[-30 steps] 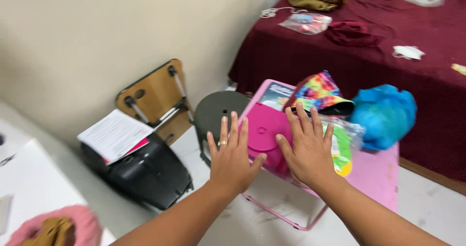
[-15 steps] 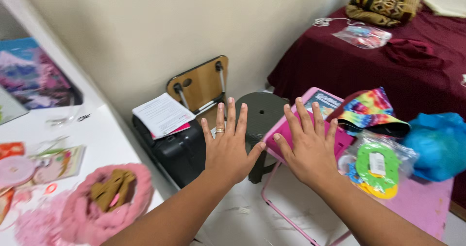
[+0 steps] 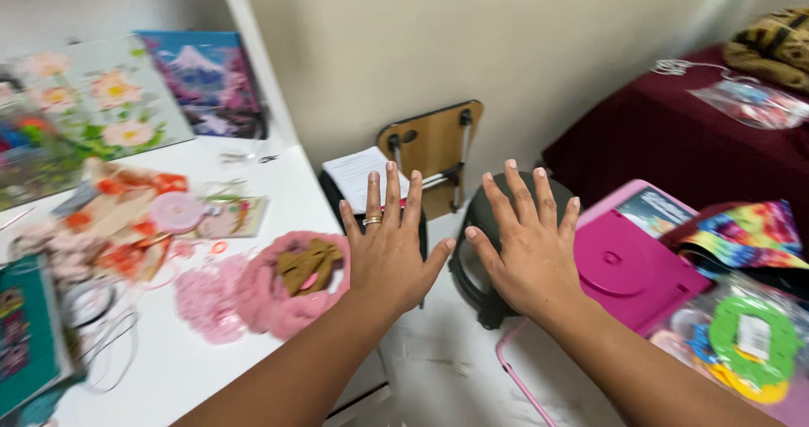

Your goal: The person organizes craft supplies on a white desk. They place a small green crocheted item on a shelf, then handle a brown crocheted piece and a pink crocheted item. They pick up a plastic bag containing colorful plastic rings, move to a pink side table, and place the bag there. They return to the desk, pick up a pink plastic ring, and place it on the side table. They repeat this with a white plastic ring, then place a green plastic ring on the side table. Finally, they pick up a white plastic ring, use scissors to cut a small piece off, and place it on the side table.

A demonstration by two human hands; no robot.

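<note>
Both my hands are held out in front of me, backs up, fingers spread, holding nothing. My left hand [image 3: 388, 242], with a ring on one finger, hovers beside the white desk's right edge, close to a pink fluffy piece with brown bits on it [image 3: 291, 282]. My right hand [image 3: 527, 250] hovers over a dark round stool [image 3: 472, 263], just left of a magenta flat case [image 3: 632, 269] lying on a small pink table [image 3: 516, 372].
The white desk [image 3: 194, 368] carries craft clutter, pink ribbon rolls and two painted canvases [image 3: 206, 77]. A folded wooden table [image 3: 434, 145] leans on the wall above a black case topped with papers [image 3: 362, 174]. A maroon-covered bed [image 3: 674, 149] stands right, with a tie-dye cloth [image 3: 750, 235].
The view has swung left: the desk with its clutter now fills the left, the bed and pink table slid right. Both hands stay spread and empty.
</note>
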